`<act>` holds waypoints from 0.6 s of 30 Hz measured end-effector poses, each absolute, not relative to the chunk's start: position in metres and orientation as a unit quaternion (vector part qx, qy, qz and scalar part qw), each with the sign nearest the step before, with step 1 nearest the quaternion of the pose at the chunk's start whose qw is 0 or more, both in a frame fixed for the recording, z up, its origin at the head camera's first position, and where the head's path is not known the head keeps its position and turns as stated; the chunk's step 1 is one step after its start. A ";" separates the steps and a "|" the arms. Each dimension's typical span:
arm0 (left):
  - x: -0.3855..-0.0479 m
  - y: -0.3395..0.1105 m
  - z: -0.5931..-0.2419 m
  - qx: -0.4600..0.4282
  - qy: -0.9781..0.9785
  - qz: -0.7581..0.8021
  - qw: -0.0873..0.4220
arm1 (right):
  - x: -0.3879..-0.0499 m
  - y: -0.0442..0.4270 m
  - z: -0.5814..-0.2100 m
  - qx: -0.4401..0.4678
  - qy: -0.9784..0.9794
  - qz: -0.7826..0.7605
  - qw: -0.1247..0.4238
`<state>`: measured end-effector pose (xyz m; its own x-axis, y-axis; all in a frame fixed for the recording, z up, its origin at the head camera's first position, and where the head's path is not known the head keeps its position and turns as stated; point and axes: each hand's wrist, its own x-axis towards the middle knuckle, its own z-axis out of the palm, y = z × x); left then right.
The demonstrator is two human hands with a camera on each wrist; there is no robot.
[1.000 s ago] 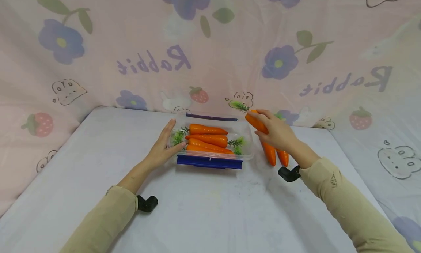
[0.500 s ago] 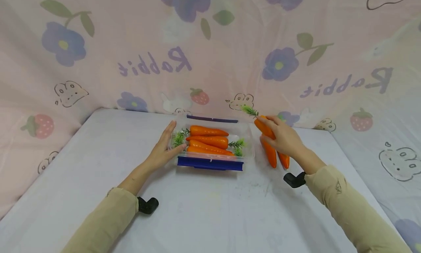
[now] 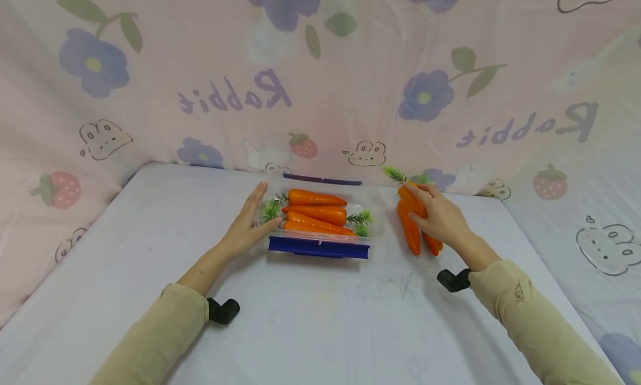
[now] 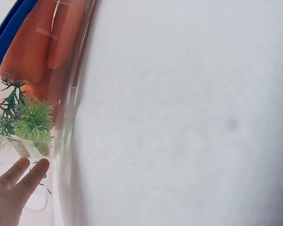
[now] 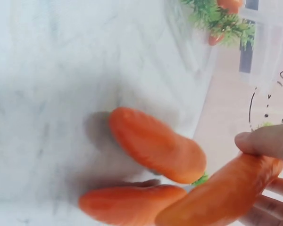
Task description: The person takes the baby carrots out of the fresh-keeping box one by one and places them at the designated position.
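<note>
My left hand (image 3: 245,226) lies against the left end of a clear plastic box (image 3: 319,247) with blue side latches, its fingers extended. In the left wrist view, its fingertips (image 4: 40,165) touch the clear wall beside green leaves. Several orange carrots (image 3: 314,213) with leafy tops lie inside, facing both ways. To the right of the box, my right hand (image 3: 440,213) pinches a carrot (image 5: 226,193) between thumb and fingers, leaves toward the back. Beneath and beside it, two more carrots (image 5: 158,146) lie on the table, partly covered by the hand in the head view.
A white cloth-covered table (image 3: 300,318) spreads around the box. Behind it hangs a pink curtain (image 3: 330,95) printed with flowers, rabbits and strawberries. Black wrist mounts (image 3: 223,311) stick out from both sleeves.
My right hand has moved right and a little toward me with the carrot, from beside the box's right end to over the two loose carrots. The left hand stays at the box.
</note>
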<state>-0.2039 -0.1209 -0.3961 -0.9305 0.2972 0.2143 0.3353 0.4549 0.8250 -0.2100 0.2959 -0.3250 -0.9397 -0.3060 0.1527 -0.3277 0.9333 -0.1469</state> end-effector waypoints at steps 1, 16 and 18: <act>-0.204 -0.121 -0.396 -0.186 -0.852 -0.488 0.020 | -0.210 0.298 -0.326 0.159 -0.982 0.085 0.064; -0.205 -0.122 -0.397 -0.185 -0.852 -0.489 0.019 | -0.204 0.322 -0.334 0.118 -0.985 0.106 0.063; -0.205 -0.121 -0.397 -0.186 -0.851 -0.490 0.019 | -0.203 0.325 -0.335 0.112 -0.986 0.109 0.063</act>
<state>-0.2050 -0.1214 -0.3967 -0.9298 0.2992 0.2142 0.3356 0.4508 0.8272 -0.2033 0.3248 -0.3351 -0.9672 -0.2064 0.1480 -0.2337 0.9515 -0.2003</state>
